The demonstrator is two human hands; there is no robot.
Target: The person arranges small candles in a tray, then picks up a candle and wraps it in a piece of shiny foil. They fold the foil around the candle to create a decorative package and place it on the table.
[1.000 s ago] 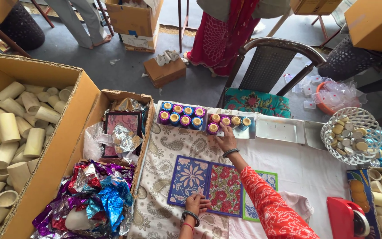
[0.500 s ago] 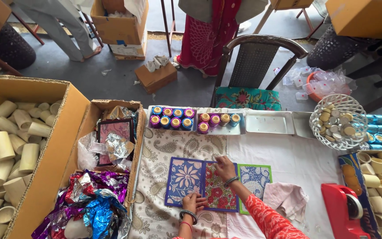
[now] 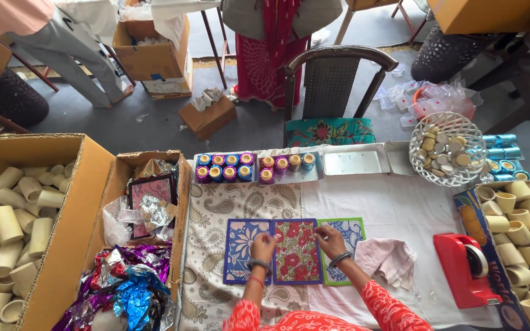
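our left hand and right hand rest fingers-down on the top edge of the red floral card, not gripping it. it lies flat on the worktop between the blue card and green card, red tape dispenser well right.

A small craft workshop is shown. Large cardboard boxes of cream paper tubes are ranged around a cloth-covered desk. A red tape dispenser is kept there.
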